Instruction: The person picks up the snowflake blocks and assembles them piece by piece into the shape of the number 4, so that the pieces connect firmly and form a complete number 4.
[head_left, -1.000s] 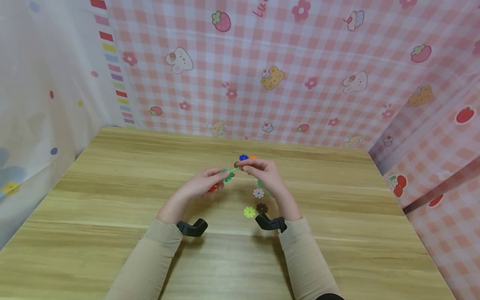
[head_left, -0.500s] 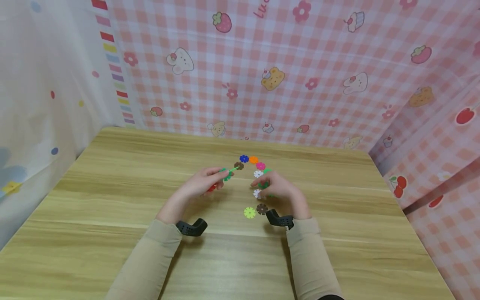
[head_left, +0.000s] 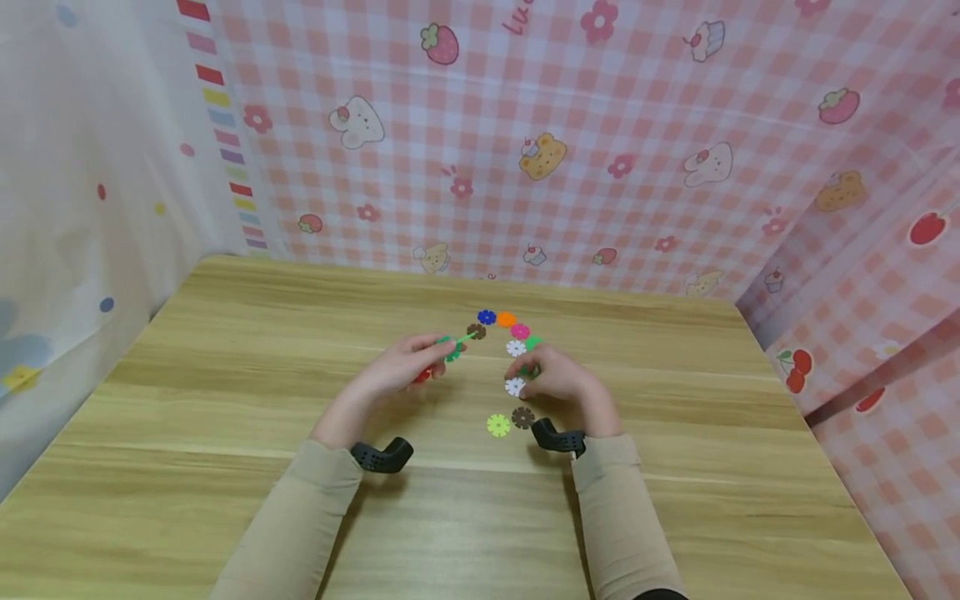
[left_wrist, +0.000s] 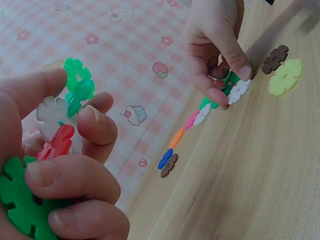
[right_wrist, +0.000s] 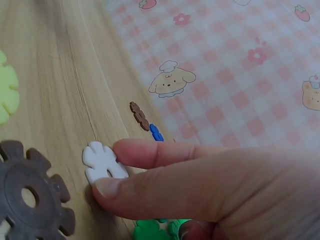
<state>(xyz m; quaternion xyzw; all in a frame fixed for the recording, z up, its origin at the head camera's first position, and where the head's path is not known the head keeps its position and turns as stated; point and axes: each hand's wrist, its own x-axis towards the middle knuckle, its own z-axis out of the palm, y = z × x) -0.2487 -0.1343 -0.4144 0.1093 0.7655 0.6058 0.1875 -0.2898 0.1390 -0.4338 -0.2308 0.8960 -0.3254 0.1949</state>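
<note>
My left hand grips a cluster of joined plastic snowflake discs. In the left wrist view the cluster shows a green disc on top, a pale white disc, a red disc and a larger green disc under the curled fingers. My right hand pinches a white snowflake disc at the table between thumb and index finger. Green discs lie beneath that hand, partly hidden by it. Beside its wrist are a brown disc and a yellow-green disc.
Further back on the wooden table, a curved row holds a brown disc, a blue disc, an orange disc, a pink disc and another white disc. A checked curtain hangs behind the table.
My right hand has left the cluster in my left hand and moved right and toward me, down to the white disc. The left hand stays in place with its cluster.
</note>
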